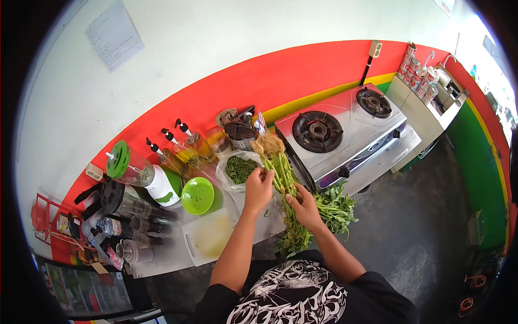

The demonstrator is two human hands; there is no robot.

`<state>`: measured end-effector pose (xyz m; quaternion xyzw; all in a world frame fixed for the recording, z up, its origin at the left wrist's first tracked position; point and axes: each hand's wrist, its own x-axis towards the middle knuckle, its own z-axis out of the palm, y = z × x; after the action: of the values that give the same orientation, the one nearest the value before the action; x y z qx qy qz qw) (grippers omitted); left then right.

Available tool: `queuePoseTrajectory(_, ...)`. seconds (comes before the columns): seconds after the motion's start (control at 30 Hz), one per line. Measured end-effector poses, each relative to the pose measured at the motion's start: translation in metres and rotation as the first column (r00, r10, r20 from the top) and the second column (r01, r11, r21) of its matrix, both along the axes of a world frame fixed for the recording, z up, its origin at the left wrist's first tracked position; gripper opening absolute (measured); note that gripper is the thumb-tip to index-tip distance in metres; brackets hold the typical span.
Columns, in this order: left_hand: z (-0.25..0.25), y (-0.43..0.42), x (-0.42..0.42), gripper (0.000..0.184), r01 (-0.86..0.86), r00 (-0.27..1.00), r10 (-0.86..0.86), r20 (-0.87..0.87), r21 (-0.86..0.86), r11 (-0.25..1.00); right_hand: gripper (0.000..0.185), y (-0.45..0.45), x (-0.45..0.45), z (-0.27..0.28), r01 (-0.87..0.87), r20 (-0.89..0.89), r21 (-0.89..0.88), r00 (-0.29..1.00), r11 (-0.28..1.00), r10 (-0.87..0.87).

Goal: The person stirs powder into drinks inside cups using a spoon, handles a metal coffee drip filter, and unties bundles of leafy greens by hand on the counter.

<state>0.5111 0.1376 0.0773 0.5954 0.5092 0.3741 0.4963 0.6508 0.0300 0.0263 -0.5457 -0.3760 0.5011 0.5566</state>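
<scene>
A bunch of rooted leafy greens [281,168], which looks like water spinach, stretches between my hands. Its tan roots point toward the wall, and its leaves hang past the counter's front edge. My right hand [305,209] is closed around the stems about midway down. At the left side of the stems, my left hand [259,190] has its fingers pinched together against them; its fingertips are partly hidden. Just beyond my left hand, a clear plastic bag [222,168] holds chopped green leaves [240,169].
A green bowl [197,195], white cutting board [202,240] and blender [162,186] stand to the left, with pump bottles [186,152] behind. Glasses [141,222] crowd the far left. A two-burner gas stove [337,162] sits right of the greens.
</scene>
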Motion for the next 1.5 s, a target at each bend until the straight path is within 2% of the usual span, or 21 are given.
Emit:
queuePoseTrajectory(0.03, 0.002, -0.001, -0.001, 0.029, 0.007, 1.0, -0.007, -0.003, -0.001, 1.0, 0.063, 0.0, -0.001, -0.001, 0.027, -0.056, -0.013, 0.998, 1.0, -0.027)
queuePoseTrajectory(0.1, 0.002, -0.003, -0.005, 0.026, 0.061, 0.96, -0.023, 0.28, -0.127, 0.99, 0.061, 0.002, -0.001, -0.001, 0.022, -0.042, 0.002, 0.999, 1.0, -0.022)
queuePoseTrajectory(0.13, 0.003, -0.001, -0.01, 0.025, 0.133, 0.952, -0.074, 0.298, -0.182, 0.974, 0.06, 0.002, -0.001, 0.0, 0.011, -0.022, 0.017, 1.0, 1.0, -0.011)
queuePoseTrajectory(0.27, 0.001, -0.013, -0.013, 0.026, 0.128, 0.935, -0.005, 0.356, -0.322, 0.938, 0.055, 0.001, -0.004, 0.01, -0.013, 0.041, 0.044, 0.999, 0.999, 0.011)
queuePoseTrajectory(0.33, -0.004, -0.018, -0.013, 0.029, 0.225, 0.92, -0.131, 0.37, -0.224, 0.948, 0.054, 0.004, -0.005, 0.006, 0.01, 0.075, 0.085, 0.997, 0.996, -0.017)
queuePoseTrajectory(0.4, -0.01, -0.022, -0.013, 0.029, 0.242, 0.919, -0.147, 0.365, -0.228, 0.943, 0.051, 0.007, -0.004, 0.002, 0.035, 0.112, 0.192, 0.992, 0.981, -0.057)
queuePoseTrajectory(0.5, -0.014, -0.019, -0.02, 0.026, 0.285, 0.909, -0.199, 0.367, -0.198, 0.938, 0.05, 0.009, 0.0, 0.002, 0.033, 0.18, 0.209, 0.981, 0.977, -0.071)
queuePoseTrajectory(0.63, -0.013, -0.023, -0.025, 0.021, 0.309, 0.888, -0.22, 0.405, -0.168, 0.936, 0.05, 0.005, 0.001, 0.014, 0.013, 0.206, 0.087, 0.978, 0.996, -0.031)
queuePoseTrajectory(0.7, -0.012, -0.027, -0.024, 0.019, 0.297, 0.889, -0.218, 0.403, -0.144, 0.944, 0.049, 0.004, 0.001, 0.014, 0.03, 0.389, 0.057, 0.92, 0.998, -0.05)
queuePoseTrajectory(0.8, -0.01, -0.031, -0.025, 0.019, 0.27, 0.901, -0.209, 0.38, -0.114, 0.956, 0.051, 0.009, 0.003, 0.005, 0.071, 0.305, -0.025, 0.95, 0.997, -0.06)
queuePoseTrajectory(0.97, -0.014, -0.03, -0.03, 0.025, 0.234, 0.906, -0.185, 0.381, -0.088, 0.968, 0.053, 0.013, 0.006, -0.015, 0.048, 0.202, 0.019, 0.978, 0.999, -0.051)
queuePoseTrajectory(1.03, -0.011, -0.033, -0.03, 0.026, 0.202, 0.882, -0.107, 0.459, -0.162, 0.966, 0.054, 0.014, 0.004, -0.01, 0.031, 0.155, 0.003, 0.987, 1.0, -0.031)
queuePoseTrajectory(1.1, -0.009, -0.035, -0.028, 0.026, 0.178, 0.88, -0.08, 0.468, -0.17, 0.969, 0.062, 0.018, 0.0, -0.008, 0.028, 0.096, -0.024, 0.995, 0.999, -0.026)
queuePoseTrajectory(1.13, -0.008, -0.034, -0.028, 0.026, 0.157, 0.878, -0.055, 0.476, -0.176, 0.972, 0.062, 0.023, 0.0, -0.011, 0.029, 0.095, -0.026, 0.995, 0.999, -0.026)
queuePoseTrajectory(1.2, -0.005, -0.027, -0.027, 0.026, 0.143, 0.871, -0.056, 0.489, -0.142, 0.98, 0.055, 0.036, -0.001, -0.016, -0.004, 0.251, 0.023, 0.968, 1.0, -0.002)
queuePoseTrajectory(1.23, -0.003, -0.023, -0.028, 0.027, 0.129, 0.863, -0.059, 0.501, -0.105, 0.986, 0.055, 0.038, -0.004, 0.0, -0.004, 0.249, 0.024, 0.969, 1.0, -0.002)
queuePoseTrajectory(1.3, 0.004, -0.016, -0.029, 0.028, 0.111, 0.858, -0.033, 0.513, -0.122, 0.986, 0.056, 0.04, -0.009, 0.032, -0.09, -0.021, 0.038, 0.996, 0.995, 0.091)
queuePoseTrajectory(1.43, 0.015, -0.012, -0.031, 0.03, 0.127, 0.888, -0.056, 0.456, -0.128, 0.984, 0.062, 0.054, -0.011, 0.044, -0.1, -0.031, 0.142, 0.994, 0.985, 0.105)
queuePoseTrajectory(1.5, 0.009, -0.018, -0.031, 0.032, 0.181, 0.881, -0.134, 0.455, -0.063, 0.981, 0.07, 0.061, -0.011, 0.056, -0.117, 0.072, 0.2, 0.992, 0.973, 0.105)
